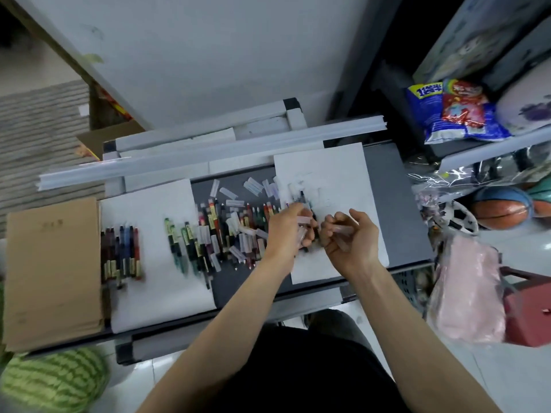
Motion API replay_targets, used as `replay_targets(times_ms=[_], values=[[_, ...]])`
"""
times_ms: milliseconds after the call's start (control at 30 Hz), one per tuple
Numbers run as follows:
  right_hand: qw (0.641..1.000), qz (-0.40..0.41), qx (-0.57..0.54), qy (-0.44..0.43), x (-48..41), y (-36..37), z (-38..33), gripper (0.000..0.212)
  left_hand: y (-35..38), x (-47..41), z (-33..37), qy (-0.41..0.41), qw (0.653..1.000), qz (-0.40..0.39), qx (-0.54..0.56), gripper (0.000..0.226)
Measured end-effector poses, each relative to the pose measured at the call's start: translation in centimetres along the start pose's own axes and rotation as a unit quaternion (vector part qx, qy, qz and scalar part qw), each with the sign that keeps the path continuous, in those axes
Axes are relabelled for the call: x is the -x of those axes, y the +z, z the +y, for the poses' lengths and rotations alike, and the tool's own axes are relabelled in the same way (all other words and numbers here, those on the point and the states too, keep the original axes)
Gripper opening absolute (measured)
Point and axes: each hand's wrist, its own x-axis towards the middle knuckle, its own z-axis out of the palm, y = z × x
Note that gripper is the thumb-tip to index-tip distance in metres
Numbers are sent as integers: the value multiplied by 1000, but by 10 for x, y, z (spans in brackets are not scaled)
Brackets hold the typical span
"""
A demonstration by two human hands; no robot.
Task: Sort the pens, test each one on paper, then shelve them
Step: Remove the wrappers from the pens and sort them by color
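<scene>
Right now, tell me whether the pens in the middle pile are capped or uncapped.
Mostly uncapped: loose clear caps lie scattered among and beyond the pens. Blur hides the individual tips.

Table top [396,210]: matt dark grey, smooth. Paper sheets [334,162]: matt white. Pen caps [228,193]: translucent frosted plastic. Cardboard [50,272]: matt brown. Snack bags [456,111]: glossy printed film. Basketball [498,208]: pebbled surface.

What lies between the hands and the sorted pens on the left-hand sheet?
The loose pile of unsorted pens and clear caps lies on the dark table directly left of the left hand. Beyond it, the green pen group sits before the red-and-blue row. Nothing tall blocks a reach above them.
</scene>
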Motion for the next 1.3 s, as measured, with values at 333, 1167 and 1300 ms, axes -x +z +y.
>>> replay_targets(times_ms=[333, 1167, 1300], values=[[990, 54, 128, -30, -24, -7, -71, 28, 71, -35, -9, 17, 993, 86, -76, 13], [917, -69, 258, -297, -60, -13, -78, 32, 114, -46, -47, 325, 926, 190, 15, 24], [876, -74, 368, -302, -55, -11, -92, 30, 111, -37, -41, 345, 919, 184, -57, 24]])
